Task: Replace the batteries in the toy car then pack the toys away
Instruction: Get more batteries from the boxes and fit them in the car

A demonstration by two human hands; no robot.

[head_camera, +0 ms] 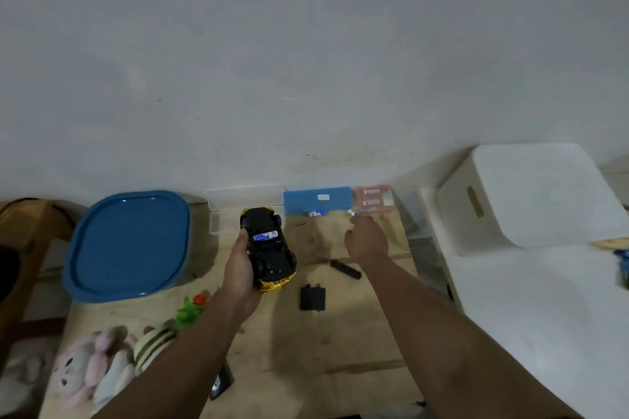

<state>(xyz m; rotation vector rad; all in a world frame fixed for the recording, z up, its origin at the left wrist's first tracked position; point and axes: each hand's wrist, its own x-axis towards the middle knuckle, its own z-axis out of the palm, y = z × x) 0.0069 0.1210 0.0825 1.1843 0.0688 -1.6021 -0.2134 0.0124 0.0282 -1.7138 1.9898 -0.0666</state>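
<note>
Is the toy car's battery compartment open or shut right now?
Open. The toy car is held underside up in the left hand, a battery exposed; the black cover lies on the table.

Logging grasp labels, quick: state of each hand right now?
Left hand: grips the toy car, held underside up.
Right hand: pinches a small battery at its fingertips.

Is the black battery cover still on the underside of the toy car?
No, the battery cover lies on the table beside the toy car, whose open compartment shows a battery.
</note>
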